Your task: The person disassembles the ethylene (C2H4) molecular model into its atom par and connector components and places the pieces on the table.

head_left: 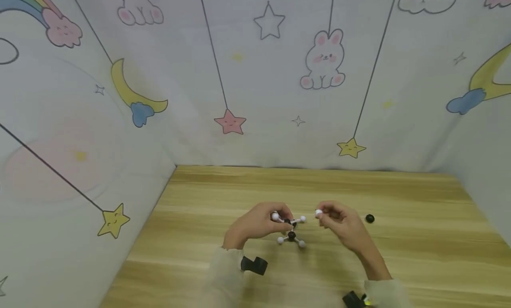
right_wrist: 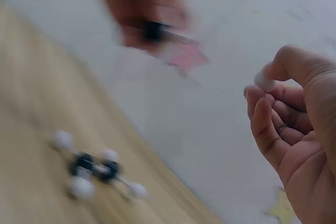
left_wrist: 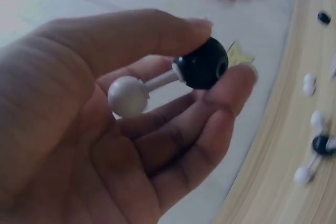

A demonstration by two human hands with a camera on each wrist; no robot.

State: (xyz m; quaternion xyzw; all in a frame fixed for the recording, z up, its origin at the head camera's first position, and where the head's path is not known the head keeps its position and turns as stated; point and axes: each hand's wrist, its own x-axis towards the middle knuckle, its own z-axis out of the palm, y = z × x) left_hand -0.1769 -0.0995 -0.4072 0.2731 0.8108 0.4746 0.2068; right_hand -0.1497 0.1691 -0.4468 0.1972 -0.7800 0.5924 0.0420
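In the left wrist view my left hand [left_wrist: 121, 129] pinches a black ball [left_wrist: 202, 64] between thumb and fingers. A short white stick joins that ball to a white ball [left_wrist: 127, 97] lying over the palm. My right hand [right_wrist: 302, 108] pinches a small white ball [right_wrist: 264, 81] between its thumb and fingertips, raised off the table. In the head view the two hands are apart, the right hand holding its white ball [head_left: 318, 213] to the right. On the table lies a molecular model [right_wrist: 83, 163] of black and white balls joined by sticks, partly overlapped by my left hand in the head view.
A loose black ball [head_left: 370, 218] lies on the wooden table [head_left: 419, 237], right of my right hand. Small white pieces [left_wrist: 310, 84] show near the model in the left wrist view. A printed cloth wall [head_left: 271, 144] rises behind the table.
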